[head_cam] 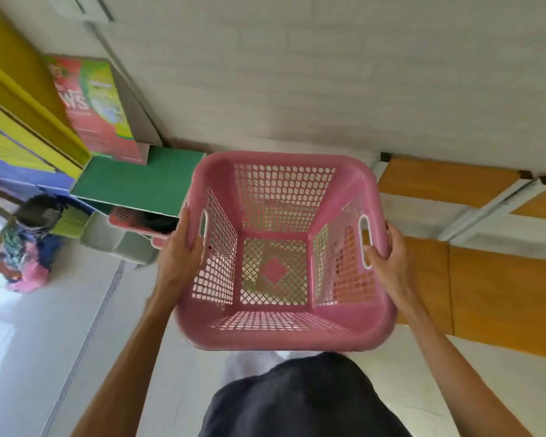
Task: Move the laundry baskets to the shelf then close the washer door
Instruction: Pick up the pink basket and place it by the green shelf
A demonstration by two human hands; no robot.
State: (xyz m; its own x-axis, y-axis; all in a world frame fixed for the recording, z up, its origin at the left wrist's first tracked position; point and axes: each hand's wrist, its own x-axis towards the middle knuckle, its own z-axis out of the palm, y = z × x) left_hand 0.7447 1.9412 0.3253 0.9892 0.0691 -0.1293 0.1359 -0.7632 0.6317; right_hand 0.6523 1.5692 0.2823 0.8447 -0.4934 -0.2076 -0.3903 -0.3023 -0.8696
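Clothing: dark fabric on the person's body is filling the bottom of the view, nearest the camera, just below the basket's near rim; both bare forearms are reaching up past it.
Left hand: the left hand is grasping the left rim of the pink laundry basket; the thumb is lying over the rim beside the left handle slot, the fingers are wrapping under the outside and are mostly hidden.
Right hand: the right hand is grasping the right rim; the thumb is hooking into the white-edged handle slot, the fingers are curling round the outer wall.
Basket: it is hanging between the two hands, held off the floor, open top facing the camera; nothing is lying inside it; the lattice bottom is showing a solid pink diamond at its centre.
Left of the left hand: a second pink basket is sitting partly under a green board, dark cloth showing in it; a pile of mixed clothes is lying farther left.
Beyond the left hand: a red and green printed box is standing on the green board; yellow panels are rising beside it.
Right of the right hand: orange tiles are covering the floor.
Farthest: a pale wall is running behind the basket.
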